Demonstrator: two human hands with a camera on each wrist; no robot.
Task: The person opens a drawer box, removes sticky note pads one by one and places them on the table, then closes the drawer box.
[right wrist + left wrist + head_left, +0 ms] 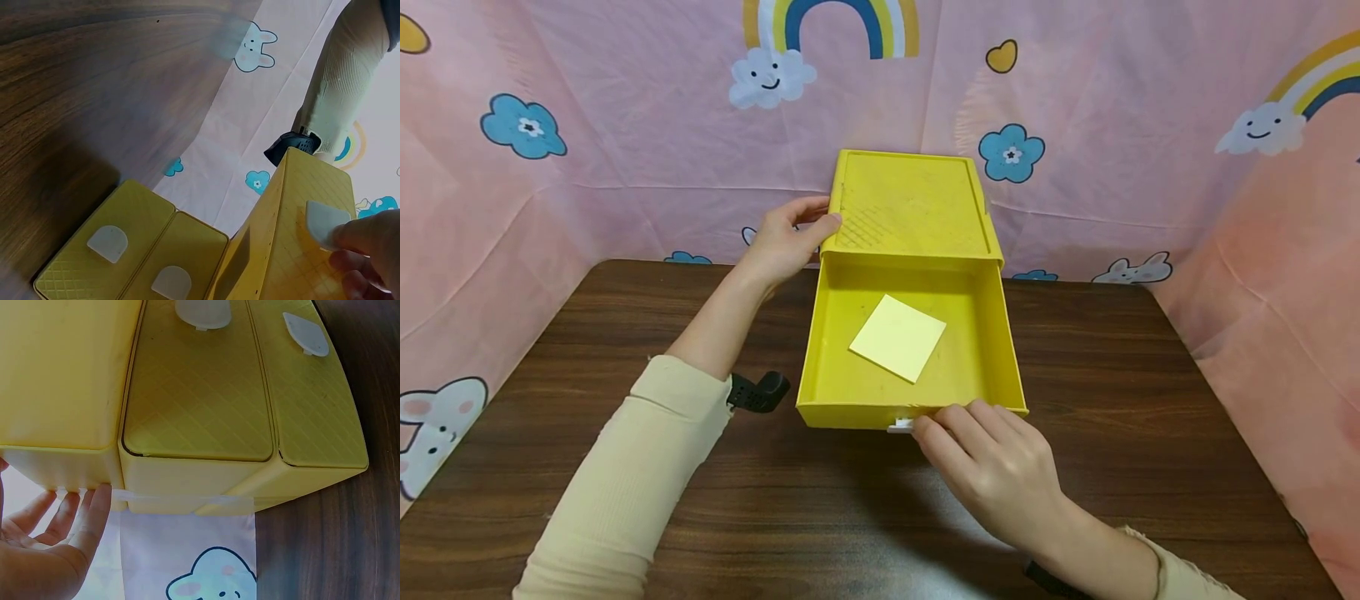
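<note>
A yellow drawer cabinet [917, 200] stands on the table against the cloth backdrop. Its top drawer [981, 358] is pulled well out, and a pale yellow sticky note pad [898, 337] lies askew inside. My left hand [786, 246] rests against the cabinet's left side, thumb at the top edge; the left wrist view shows extended fingers touching the side wall. At the drawer front, my right hand [996, 471] grips the white handle [322, 222] between thumb and fingers. Part of that handle is hidden by the fingers.
Below the pulled-out drawer are two closed drawers, the middle [194, 240] and the bottom [134, 219], each with a white tab handle. A dark wooden table [1120, 400] spreads around the cabinet. Pink patterned cloth [1097, 83] closes off the back and sides.
</note>
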